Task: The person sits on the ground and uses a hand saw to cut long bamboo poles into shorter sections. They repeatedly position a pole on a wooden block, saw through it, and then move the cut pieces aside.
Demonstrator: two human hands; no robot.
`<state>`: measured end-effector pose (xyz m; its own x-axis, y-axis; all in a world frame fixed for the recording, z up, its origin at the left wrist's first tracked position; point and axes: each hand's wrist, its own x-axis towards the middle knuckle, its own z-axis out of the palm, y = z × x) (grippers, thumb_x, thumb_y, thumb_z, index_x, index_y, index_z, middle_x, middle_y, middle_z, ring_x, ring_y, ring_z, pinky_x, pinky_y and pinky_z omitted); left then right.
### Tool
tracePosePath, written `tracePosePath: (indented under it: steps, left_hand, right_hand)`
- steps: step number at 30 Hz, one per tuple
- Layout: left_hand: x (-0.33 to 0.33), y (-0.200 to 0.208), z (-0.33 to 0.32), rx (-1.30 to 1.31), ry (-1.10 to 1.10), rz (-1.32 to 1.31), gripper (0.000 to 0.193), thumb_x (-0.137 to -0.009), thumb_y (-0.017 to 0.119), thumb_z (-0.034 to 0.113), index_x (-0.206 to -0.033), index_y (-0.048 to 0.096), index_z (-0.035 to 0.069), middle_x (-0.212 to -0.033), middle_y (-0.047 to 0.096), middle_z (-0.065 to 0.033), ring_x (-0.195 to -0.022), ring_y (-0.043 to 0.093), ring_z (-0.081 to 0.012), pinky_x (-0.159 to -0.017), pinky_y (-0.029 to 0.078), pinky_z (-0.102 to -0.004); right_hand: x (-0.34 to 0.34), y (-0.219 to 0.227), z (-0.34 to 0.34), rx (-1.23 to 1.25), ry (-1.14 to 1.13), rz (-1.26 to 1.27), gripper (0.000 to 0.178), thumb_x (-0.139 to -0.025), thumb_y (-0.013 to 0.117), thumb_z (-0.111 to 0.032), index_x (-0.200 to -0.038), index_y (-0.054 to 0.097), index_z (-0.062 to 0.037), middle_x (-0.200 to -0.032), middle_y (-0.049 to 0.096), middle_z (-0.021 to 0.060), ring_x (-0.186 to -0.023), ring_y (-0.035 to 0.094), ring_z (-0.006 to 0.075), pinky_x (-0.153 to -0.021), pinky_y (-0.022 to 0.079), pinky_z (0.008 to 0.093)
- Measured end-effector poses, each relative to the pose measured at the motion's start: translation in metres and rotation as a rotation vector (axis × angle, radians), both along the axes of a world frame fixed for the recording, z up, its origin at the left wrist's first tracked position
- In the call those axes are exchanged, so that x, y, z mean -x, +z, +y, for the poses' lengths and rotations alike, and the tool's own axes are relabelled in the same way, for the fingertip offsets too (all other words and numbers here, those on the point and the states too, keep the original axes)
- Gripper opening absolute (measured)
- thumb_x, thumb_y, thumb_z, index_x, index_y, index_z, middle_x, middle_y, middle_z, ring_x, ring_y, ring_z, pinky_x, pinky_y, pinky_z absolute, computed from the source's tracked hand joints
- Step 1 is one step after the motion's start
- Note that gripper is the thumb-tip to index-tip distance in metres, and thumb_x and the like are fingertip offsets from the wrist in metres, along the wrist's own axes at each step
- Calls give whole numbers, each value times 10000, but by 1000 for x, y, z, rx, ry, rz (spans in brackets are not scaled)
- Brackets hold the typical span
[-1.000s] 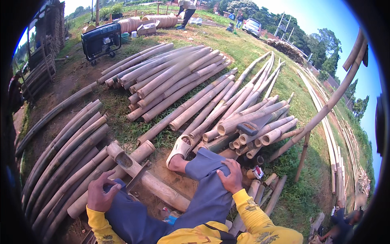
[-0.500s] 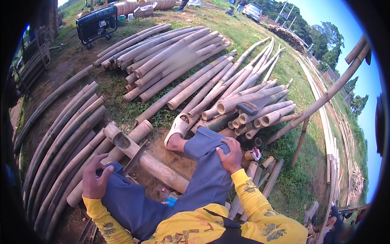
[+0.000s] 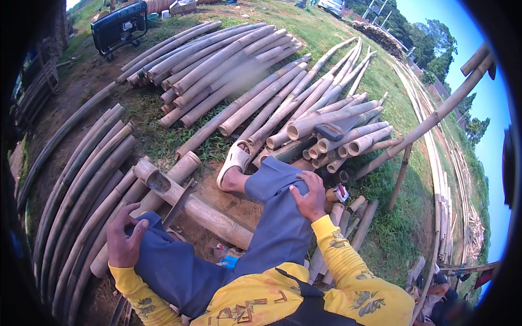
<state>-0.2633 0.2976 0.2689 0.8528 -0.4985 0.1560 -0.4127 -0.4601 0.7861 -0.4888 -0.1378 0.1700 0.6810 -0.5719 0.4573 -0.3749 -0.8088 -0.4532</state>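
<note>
Lying on bare dirt (image 3: pixel 239 209) between the person's legs, a notched bamboo pole (image 3: pixel 209 214) has a flat blade (image 3: pixel 179 207) slanting across it. The left hand (image 3: pixel 124 236) rests at the left knee of the blue trousers (image 3: pixel 280 233), thumb apart from loosely curled fingers; the right hand (image 3: pixel 310 196) lies on the right knee, thumb and fingers apart. Past a cream clog (image 3: pixel 236 162), a bamboo bundle (image 3: pixel 310 124) at the grass's near edge bears a dark handle (image 3: pixel 329 131).

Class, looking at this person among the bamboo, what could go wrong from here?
The blade-like tool is close to the left hand, so a careless reach might cut it. The stacked poles beside the cream clog could roll onto the foot. The handsaw lying on them might slip off.
</note>
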Motion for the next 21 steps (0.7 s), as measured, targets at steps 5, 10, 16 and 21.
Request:
tracePosePath:
  steps: [5, 10, 16, 21]
  left_hand:
    - [-3, 0, -3, -36, 2, -7, 428, -892, 767, 248, -1226, 670, -2, -698, 663, -113, -693, 651, -183, -704, 475, -317]
    - [-7, 0, -12, -39, -7, -115, 410, -849, 789, 257, -1178, 690, 33, -704, 692, -145, -654, 684, -280, -668, 490, -356]
    - [-6, -3, -15, -44, 8, -145, 396, -838, 798, 265, -1147, 696, 40, -713, 700, -140, -661, 690, -299, -666, 507, -376]
    - [-6, -2, -16, -58, 3, -184, 385, -842, 793, 252, -1146, 695, 37, -698, 689, -134, -652, 683, -304, -663, 509, -383]
  right_hand:
    - [2, 19, 8, 50, -19, -10, 379, -803, 797, -274, -1131, 722, -99, -1220, 670, 99, -1236, 579, 342, -1054, 448, 465]
    - [8, 26, 4, 31, -12, -10, 358, -801, 800, -274, -1110, 732, -106, -1208, 678, 78, -1213, 596, 319, -1037, 457, 454]
    - [8, 18, -2, -6, -22, -14, 351, -800, 801, -273, -1105, 735, -113, -1191, 689, 63, -1182, 610, 306, -1016, 466, 443]
    - [13, 29, 4, 67, -15, -49, 348, -803, 801, -285, -1102, 739, -118, -1172, 693, 51, -1170, 613, 303, -991, 472, 443]
